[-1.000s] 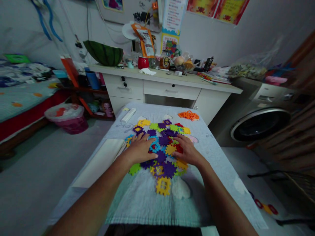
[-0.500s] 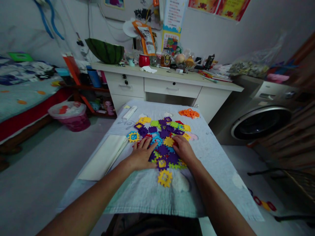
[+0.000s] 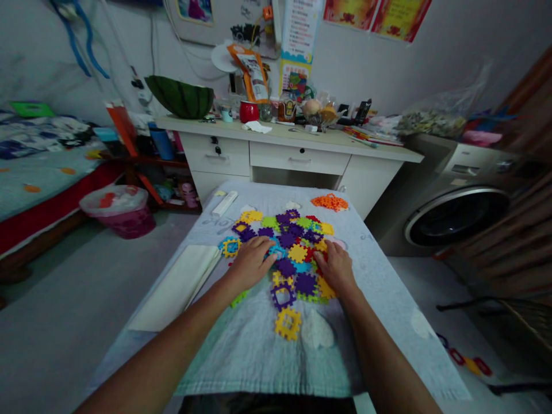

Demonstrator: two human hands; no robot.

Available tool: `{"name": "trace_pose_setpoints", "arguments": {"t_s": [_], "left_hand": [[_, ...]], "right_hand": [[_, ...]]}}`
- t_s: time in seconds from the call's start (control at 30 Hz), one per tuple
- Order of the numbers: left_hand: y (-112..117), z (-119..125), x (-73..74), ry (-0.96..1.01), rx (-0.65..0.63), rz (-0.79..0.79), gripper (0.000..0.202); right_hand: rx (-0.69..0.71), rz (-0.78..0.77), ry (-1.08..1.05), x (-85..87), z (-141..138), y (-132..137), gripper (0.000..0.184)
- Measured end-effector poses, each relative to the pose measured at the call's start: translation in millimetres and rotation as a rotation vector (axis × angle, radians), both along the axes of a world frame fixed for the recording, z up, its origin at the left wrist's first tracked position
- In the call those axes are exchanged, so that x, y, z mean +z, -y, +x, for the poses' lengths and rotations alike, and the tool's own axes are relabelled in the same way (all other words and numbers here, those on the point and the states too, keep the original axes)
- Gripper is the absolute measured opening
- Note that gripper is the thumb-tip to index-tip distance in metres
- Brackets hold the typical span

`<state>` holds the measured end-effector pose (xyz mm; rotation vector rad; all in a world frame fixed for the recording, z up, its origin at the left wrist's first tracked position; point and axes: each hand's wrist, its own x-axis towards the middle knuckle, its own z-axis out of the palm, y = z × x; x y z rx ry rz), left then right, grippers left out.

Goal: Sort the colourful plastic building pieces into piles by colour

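Note:
A loose pile of toothed plastic interlocking tiles in purple, yellow, blue, red and green lies on the cloth-covered table [image 3: 379,322]. My left hand [image 3: 250,263] rests at the pile's left side, thumb apart from the fingers, close to a blue tile [image 3: 276,249]. At the right side, my right hand [image 3: 338,265] lies over red and yellow tiles with its thumb and fingers apart. Between the hands sit a yellow tile [image 3: 298,253] and a purple tile [image 3: 306,283]. Nearest me are a purple frame tile [image 3: 283,296] and a yellow frame tile [image 3: 288,324]. What lies beneath my palms is hidden.
Small orange pieces [image 3: 330,202] are heaped at the table's far right. A folded white sheet [image 3: 175,287] and a white strip-shaped object [image 3: 225,203] lie on the left. Beyond stands a white desk [image 3: 297,156] with a watermelon half [image 3: 181,96]; a washing machine [image 3: 457,195] is at right.
My right hand has shifted right, away from the yellow tile in the middle. My left hand has drawn its fingers in. Some tiles near me have spread apart, and a green one shows below my left hand.

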<state>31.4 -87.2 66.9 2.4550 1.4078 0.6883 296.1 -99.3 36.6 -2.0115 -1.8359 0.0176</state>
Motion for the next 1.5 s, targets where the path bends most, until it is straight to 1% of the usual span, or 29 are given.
{"name": "trace_pose_setpoints", "arguments": {"t_s": [0.07, 0.13, 0.2, 0.3, 0.4, 0.57, 0.67, 0.73, 0.8, 0.83, 0.9, 0.93, 1.0, 1.07, 1.13, 1.2, 1.27, 1.33, 1.4, 1.47, 1.5], "left_hand": [[-14, 13, 2.2, -0.005, 0.023, 0.026, 0.036], [-29, 28, 2.2, -0.056, 0.052, -0.017, 0.040], [-43, 44, -0.7, -0.129, 0.074, -0.101, 0.049], [-58, 63, -8.3, -0.133, 0.099, -0.131, 0.061], [-65, 74, -14.9, -0.106, 0.095, -0.139, 0.059], [-62, 77, -18.6, -0.027, 0.038, -0.146, 0.048], [-59, 69, -16.8, 0.035, 0.038, -0.121, 0.047], [-59, 58, -13.0, 0.067, 0.064, -0.103, 0.048], [-59, 44, -7.3, 0.087, 0.117, -0.083, 0.052], [-59, 36, -4.1, 0.079, 0.164, -0.069, 0.052], [-57, 18, 1.9, -0.017, 0.259, -0.052, 0.056], [-55, 9, 4.2, -0.065, 0.328, -0.047, 0.062], [-48, -7, 6.3, -0.159, 0.444, -0.097, 0.071], [-39, -20, 4.6, -0.215, 0.532, -0.153, 0.071], [-29, -27, -0.2, -0.221, 0.569, -0.203, 0.072], [-21, -27, -6.6, -0.211, 0.552, -0.268, 0.075], [-15, -20, -12.3, -0.216, 0.527, -0.275, 0.074], [-11, -9, -15.6, -0.215, 0.462, -0.250, 0.071], [-10, 3, -16.6, -0.192, 0.374, -0.240, 0.066], [-12, 11, -16.2, -0.118, 0.217, -0.214, 0.062], [-15, 14, -15.8, -0.064, 0.127, -0.191, 0.060]], "right_hand": [[0.006, -0.042, -0.019, -0.4, 0, -1, 0.053], [0.042, -0.040, -0.060, -1.2, 1, -2, 0.053], [0.109, -0.005, -0.130, -3.2, 5, -4, 0.053], [0.215, 0.080, -0.281, -8.9, 12, -9, 0.053], [0.240, 0.149, -0.423, -16.3, 19, -13, 0.054], [0.258, 0.192, -0.517, -22.3, 23, -17, 0.050], [0.260, 0.191, -0.621, -20.1, 21, -16, 0.046], [0.279, 0.187, -0.717, -17.7, 19, -15, 0.044], [0.317, 0.185, -0.806, -15.6, 17, -14, 0.044], [0.338, 0.186, -0.840, -14.8, 16, -13, 0.044], [0.370, 0.189, -0.872, -14.1, 15, -12, 0.045], [0.372, 0.195, -0.861, -14.2, 15, -12, 0.044], [0.335, 0.224, -0.762, -15.2, 16, -12, 0.044], [0.255, 0.251, -0.575, -17.0, 18, -13, 0.046], [0.160, 0.220, -0.382, -18.6, 18, -14, 0.051], [0.085, 0.128, -0.256, -18.8, 17, -14, 0.055], [0.074, 0.043, -0.215, -16.7, 13, -12, 0.058], [0.173, 0.009, -0.257, -12.7, 9, -10, 0.059], [0.329, 0.011, -0.351, -8.1, 4, -6, 0.059], [0.451, 0.021, -0.450, -4.3, 1, -4, 0.058], [0.484, 0.026, -0.497, -3.1, 0, -3, 0.058]]}}
